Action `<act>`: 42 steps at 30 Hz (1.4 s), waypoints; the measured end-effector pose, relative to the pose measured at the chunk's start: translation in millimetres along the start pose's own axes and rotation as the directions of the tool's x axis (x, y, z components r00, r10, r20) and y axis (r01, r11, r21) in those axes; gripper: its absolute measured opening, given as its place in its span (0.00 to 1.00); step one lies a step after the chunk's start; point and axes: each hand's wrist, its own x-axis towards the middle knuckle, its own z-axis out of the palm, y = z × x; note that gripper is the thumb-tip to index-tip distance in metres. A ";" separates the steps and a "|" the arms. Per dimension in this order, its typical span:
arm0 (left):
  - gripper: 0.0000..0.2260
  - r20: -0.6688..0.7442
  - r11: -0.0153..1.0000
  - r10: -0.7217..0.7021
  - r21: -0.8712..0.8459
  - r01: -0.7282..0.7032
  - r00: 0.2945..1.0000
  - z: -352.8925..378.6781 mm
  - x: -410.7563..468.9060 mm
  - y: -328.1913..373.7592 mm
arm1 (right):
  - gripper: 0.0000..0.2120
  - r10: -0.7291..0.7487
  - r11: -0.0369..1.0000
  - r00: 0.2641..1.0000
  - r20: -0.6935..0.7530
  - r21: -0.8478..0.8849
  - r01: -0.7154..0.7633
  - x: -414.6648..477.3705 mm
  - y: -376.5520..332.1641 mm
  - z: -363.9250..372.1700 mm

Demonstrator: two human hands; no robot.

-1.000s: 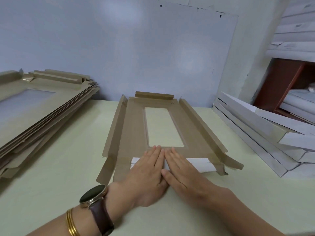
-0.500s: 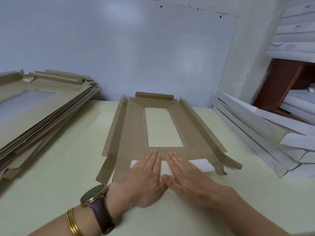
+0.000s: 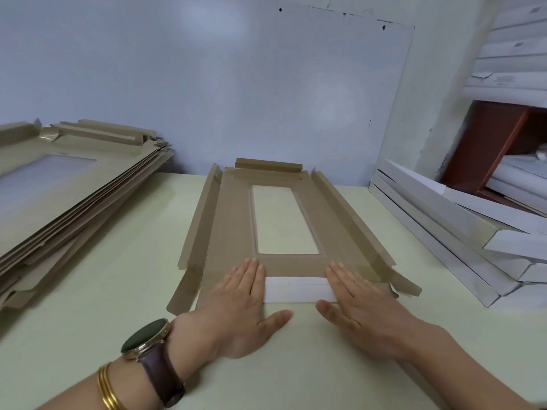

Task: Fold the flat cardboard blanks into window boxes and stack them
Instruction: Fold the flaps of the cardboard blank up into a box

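Observation:
A brown cardboard blank [image 3: 233, 214] with a rectangular window lies flat in the middle of the pale green table [image 3: 118, 285]. Its long side flaps stand slightly raised, and the far end flap is folded up. The near end flap [image 3: 299, 288] is folded over onto the blank, white side up. My left hand [image 3: 236, 303] presses flat on the flap's left end. My right hand [image 3: 361, 303] presses flat on its right end. Both hands have straight fingers, with the white flap showing between them.
A tall pile of flat brown blanks [image 3: 68, 196] fills the left side of the table. Folded white boxes [image 3: 461, 232] are stacked leaning at the right, beside a red-brown shelf [image 3: 497, 143] holding more white boxes. A blue-grey wall stands right behind the table.
My two hands have slid apart along the folded near flap, from touching at its middle out toward its ends. The blank itself has stayed in place.

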 end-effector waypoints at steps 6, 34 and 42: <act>0.41 -0.002 1.000 0.006 -0.008 -0.006 1.000 -1.1 2.3 -0.7 | 0.50 0.041 0.991 0.998 -0.040 -0.125 -0.046 0.4 -4.2 1.0; 0.42 -0.165 0.982 0.001 -0.188 -0.033 0.986 -2.7 0.6 -7.9 | 0.28 -0.108 0.979 0.962 -0.251 0.142 0.147 -21.2 34.7 -31.3; 0.21 -0.469 0.971 0.098 -0.150 -0.188 0.878 -4.2 -3.9 -12.2 | 0.13 -0.146 0.954 0.890 -0.432 0.176 0.242 -9.5 26.4 -4.0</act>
